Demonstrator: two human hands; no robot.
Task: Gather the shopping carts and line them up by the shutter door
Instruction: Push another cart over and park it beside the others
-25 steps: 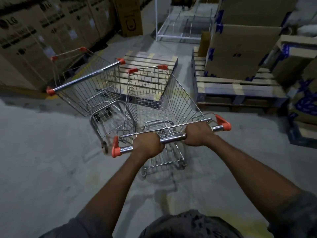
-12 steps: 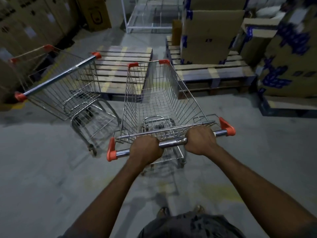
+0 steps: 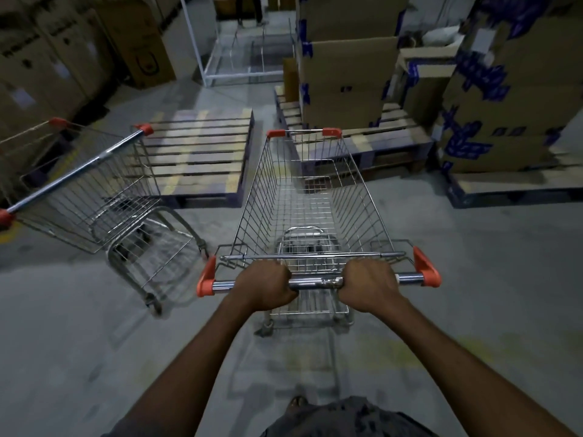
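Squarely ahead, the silver wire shopping cart with orange corner caps (image 3: 304,206) stands on the grey concrete floor (image 3: 479,279). The left grip (image 3: 265,287) and right grip (image 3: 369,285) each clench its chrome handle bar (image 3: 315,282). A second, matching wire cart (image 3: 88,197) stands to its left, angled, near a slatted wooden pallet (image 3: 202,152).
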